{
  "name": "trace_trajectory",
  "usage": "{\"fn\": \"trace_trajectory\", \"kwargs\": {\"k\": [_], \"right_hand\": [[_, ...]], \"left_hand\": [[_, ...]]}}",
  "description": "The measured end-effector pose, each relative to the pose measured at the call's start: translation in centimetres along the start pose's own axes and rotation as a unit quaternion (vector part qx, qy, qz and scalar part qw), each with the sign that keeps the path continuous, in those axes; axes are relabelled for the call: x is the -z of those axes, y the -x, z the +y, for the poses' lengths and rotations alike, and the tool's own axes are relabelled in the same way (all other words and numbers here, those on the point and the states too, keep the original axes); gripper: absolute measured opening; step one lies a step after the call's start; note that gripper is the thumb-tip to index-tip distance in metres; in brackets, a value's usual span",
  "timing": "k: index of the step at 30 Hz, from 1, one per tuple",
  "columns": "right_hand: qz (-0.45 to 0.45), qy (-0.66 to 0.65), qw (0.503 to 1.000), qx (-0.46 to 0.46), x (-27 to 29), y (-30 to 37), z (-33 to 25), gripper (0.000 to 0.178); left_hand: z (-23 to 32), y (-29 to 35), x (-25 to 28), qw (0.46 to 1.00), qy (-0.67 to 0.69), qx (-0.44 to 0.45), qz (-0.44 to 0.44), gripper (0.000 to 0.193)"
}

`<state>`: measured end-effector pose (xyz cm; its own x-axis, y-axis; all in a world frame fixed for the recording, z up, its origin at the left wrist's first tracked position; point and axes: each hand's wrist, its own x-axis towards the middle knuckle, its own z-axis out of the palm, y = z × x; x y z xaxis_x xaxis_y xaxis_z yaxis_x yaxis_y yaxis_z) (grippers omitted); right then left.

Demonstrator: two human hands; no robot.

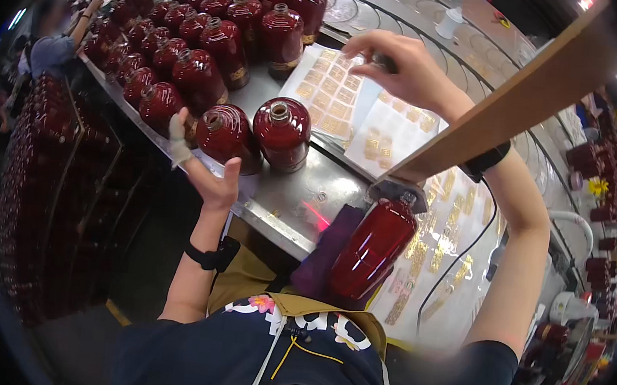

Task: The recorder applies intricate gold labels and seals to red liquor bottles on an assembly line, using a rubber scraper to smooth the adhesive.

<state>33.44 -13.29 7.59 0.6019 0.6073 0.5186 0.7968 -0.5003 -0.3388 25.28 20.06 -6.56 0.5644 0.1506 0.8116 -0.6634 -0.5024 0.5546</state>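
Observation:
My left hand (pixel 209 181) is open, thumb and fingers spread, beside a dark red glossy bottle (pixel 226 137); pale coverings wrap some fingertips. Another red bottle (pixel 282 132) stands upright just right of that one. My right hand (pixel 402 71) hovers over a sheet of gold stickers (pixel 331 91), fingers curled around a small dark object (pixel 385 62) whose kind I cannot make out. Close to my body, a red bottle (pixel 375 247) lies tilted, its neck at a metal bracket (pixel 397 194) on a wooden bar (pixel 504 92). A purple cloth (pixel 327 250) lies beside it.
Rows of red bottles (pixel 190 29) crowd the back left of the metal table (pixel 288 209). More gold sticker sheets (pixel 442 228) spread at right, crossed by a black cable (pixel 458 262). A curved conveyor (pixel 385 14) runs behind. Another person (pixel 52 42) is at far left.

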Motion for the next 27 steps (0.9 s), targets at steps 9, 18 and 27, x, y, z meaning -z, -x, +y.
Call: {"fn": "trace_trajectory", "kwargs": {"k": [9,18,27], "right_hand": [[0.172,0.014,0.914,-0.368,2.7,19.8,-9.6,0.024],[0.265,0.006,0.837,-0.478,-4.4,23.1,-26.5,0.029],[0.303,-0.017,0.806,-0.508,-9.2,23.0,-30.6,0.031]], "left_hand": [[8.1,3.9,-9.0,0.877,0.233,0.047,-0.417,0.051],[4.9,5.7,-17.3,0.764,0.014,-0.194,-0.615,0.038],[5.7,6.3,-15.9,0.789,-0.038,-0.271,-0.55,0.042]]}}
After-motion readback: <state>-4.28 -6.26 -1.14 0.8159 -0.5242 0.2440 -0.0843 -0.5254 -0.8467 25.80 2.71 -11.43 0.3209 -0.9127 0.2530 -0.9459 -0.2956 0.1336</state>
